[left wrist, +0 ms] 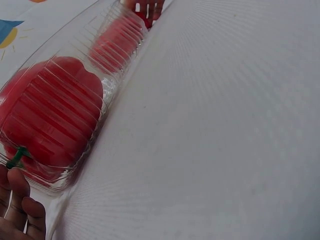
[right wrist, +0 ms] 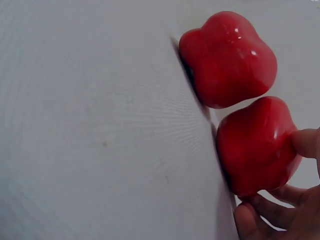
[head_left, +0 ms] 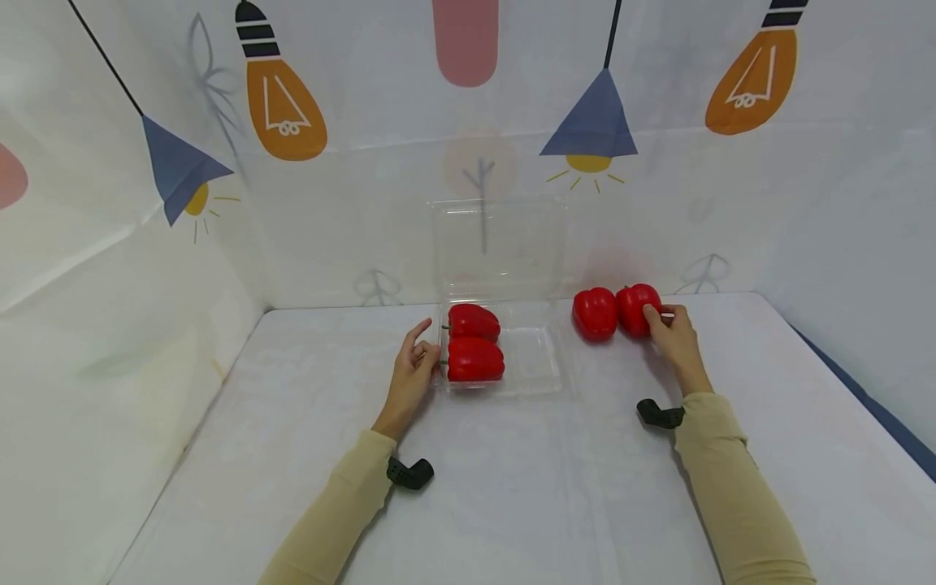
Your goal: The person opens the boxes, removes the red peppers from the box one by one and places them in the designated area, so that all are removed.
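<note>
On the right of the table my right hand (head_left: 674, 337) holds a red bell pepper (head_left: 634, 309), thumb on one side and fingers on the other. Another red bell pepper (right wrist: 227, 60) sits right beside it. Left of these is a clear plastic clamshell box (head_left: 537, 357) with its lid (head_left: 500, 244) raised. Two red bell peppers lie on their sides in the box's left half, a rear one (head_left: 474, 322) and a front one (head_left: 475, 360), stems to the left. My left hand (head_left: 413, 378) has its fingertips at the box's left edge, near a green stem (left wrist: 18, 156), index finger extended.
A white cloth (head_left: 512, 487) covers the table. Behind it hangs a pale sheet (head_left: 351, 219) printed with lamps and bulbs, and the raised lid stands close before it. More sheet (head_left: 110, 366) borders the left side. Each wrist wears a dark camera.
</note>
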Available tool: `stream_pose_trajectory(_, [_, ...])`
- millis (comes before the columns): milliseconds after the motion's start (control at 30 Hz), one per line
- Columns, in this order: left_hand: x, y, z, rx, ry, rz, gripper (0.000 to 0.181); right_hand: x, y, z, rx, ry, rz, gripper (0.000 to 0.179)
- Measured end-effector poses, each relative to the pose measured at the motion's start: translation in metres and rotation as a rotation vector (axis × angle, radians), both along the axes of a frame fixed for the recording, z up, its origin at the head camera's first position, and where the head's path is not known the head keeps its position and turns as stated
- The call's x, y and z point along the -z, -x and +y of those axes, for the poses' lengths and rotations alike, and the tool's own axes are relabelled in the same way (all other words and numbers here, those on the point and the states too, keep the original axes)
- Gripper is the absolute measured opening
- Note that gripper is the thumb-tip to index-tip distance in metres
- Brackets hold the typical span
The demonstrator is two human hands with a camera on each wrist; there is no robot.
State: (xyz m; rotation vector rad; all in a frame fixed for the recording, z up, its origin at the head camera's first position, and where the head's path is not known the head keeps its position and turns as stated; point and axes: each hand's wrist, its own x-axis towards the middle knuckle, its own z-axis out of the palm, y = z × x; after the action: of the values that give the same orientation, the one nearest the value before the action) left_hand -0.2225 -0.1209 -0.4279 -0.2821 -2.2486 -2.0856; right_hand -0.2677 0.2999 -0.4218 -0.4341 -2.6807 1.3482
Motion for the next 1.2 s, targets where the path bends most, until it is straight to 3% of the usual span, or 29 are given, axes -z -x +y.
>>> stream_pose_trajectory(500, [0.0006,-0.0002,-0.0009,0.007,0.027,0.001,0.05,0.0092,-0.0014,-0.0016,0.027,-0.033,0.009,0.076])
stream_pose_trajectory(1200, [0.0006,-0.0007,-0.0009,0.007,0.011,-0.019,0.05,0.0081,-0.0008,-0.0049,0.047,-0.021,0.004,0.075])
